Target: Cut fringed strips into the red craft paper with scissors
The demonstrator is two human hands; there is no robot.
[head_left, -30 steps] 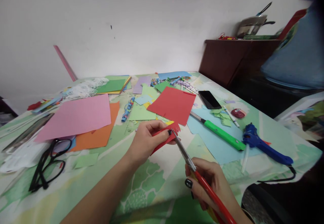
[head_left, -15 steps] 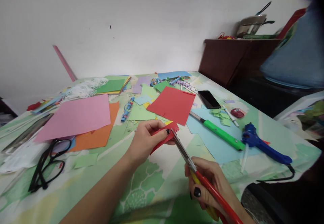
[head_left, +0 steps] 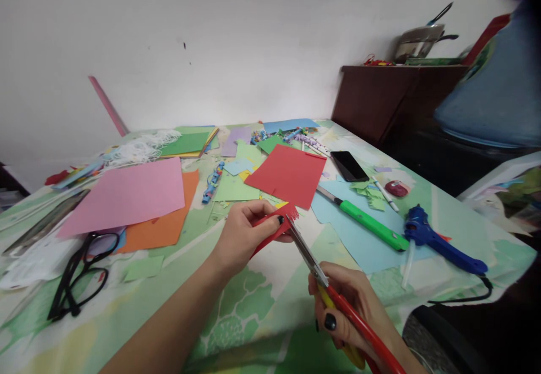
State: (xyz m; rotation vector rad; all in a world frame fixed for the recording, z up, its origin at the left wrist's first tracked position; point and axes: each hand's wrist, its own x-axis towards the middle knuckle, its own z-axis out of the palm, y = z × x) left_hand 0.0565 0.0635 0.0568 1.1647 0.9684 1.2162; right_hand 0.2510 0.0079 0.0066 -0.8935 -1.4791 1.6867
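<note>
Head view: left hand [head_left: 243, 233] pinches a fringed red paper strip [head_left: 276, 228]; right hand [head_left: 350, 312] grips red-handled scissors [head_left: 321, 281], blades at the fringe.

Left hand [head_left: 243, 233] pinching a fringed red paper strip [head_left: 276, 226], right hand [head_left: 353, 306] holding red-handled scissors [head_left: 329, 289] with blades at the fringe, green-patterned surface [head_left: 249, 301] strewn with coloured sheets, black glasses [head_left: 78, 275], blue glue gun [head_left: 439, 243], green utility knife [head_left: 367, 222]

Red fringed strip [head_left: 274, 228], red-handled scissors [head_left: 338, 301], pink sheet [head_left: 127, 194], orange sheet [head_left: 169, 225], green knife [head_left: 367, 225], blue glue gun [head_left: 435, 239], green-leaf-patterned surface [head_left: 236, 306].
</note>
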